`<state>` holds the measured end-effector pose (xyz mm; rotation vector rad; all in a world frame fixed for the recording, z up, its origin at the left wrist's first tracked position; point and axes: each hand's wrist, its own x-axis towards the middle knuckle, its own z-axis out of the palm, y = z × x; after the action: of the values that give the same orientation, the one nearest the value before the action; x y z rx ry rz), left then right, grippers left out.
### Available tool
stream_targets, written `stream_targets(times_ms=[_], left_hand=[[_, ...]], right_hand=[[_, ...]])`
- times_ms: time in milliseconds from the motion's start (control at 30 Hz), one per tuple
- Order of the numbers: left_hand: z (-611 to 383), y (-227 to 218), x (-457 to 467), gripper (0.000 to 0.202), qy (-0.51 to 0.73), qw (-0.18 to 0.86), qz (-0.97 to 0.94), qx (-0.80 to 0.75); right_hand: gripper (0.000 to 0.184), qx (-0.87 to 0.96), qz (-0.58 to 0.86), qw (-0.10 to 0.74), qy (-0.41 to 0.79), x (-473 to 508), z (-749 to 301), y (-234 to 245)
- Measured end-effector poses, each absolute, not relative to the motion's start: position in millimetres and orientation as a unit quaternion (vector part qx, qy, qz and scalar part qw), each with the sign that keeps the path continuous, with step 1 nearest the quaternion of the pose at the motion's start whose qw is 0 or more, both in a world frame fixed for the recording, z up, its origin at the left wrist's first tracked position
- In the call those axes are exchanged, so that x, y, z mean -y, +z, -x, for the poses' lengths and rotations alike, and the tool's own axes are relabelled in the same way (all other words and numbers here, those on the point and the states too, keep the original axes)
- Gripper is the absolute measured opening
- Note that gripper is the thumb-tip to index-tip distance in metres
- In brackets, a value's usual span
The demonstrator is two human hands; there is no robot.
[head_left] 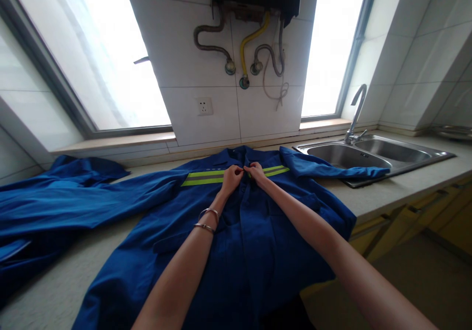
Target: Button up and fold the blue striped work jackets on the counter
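Observation:
A blue work jacket (280, 212) lies spread face up on the countertop, with a yellow-green reflective stripe (202, 177) across its chest. My left hand (231, 180) and my right hand (256, 172) meet at the jacket's centre front, just below the collar. Both pinch the front edges there, and my fingers hide any fastening. Two metal bangles (206, 219) circle my left wrist. One jacket sleeve (92, 195) stretches far left, and the other (324, 170) folds toward the sink.
A stainless double sink (346, 156) with a curved faucet (357, 113) is set in the countertop (62, 281) at right. Yellow cabinets (413, 222) stand below it. Behind are a tiled wall, bright windows, a wall socket (204, 106), and a wall-mounted heater with pipes (239, 45).

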<state>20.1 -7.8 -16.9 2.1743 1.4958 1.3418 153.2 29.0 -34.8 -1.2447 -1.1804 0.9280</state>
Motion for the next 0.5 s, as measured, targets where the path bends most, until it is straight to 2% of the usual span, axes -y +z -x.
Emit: stream_targets(times_ms=[500], left_hand=[[-21.6, -21.0, 9.4, 0.013, 0.478, 0.079, -0.723, -0.492]], right_hand=[[0.034, 0.478, 0.508, 0.567, 0.438, -20.5, -152.5, -27.0]])
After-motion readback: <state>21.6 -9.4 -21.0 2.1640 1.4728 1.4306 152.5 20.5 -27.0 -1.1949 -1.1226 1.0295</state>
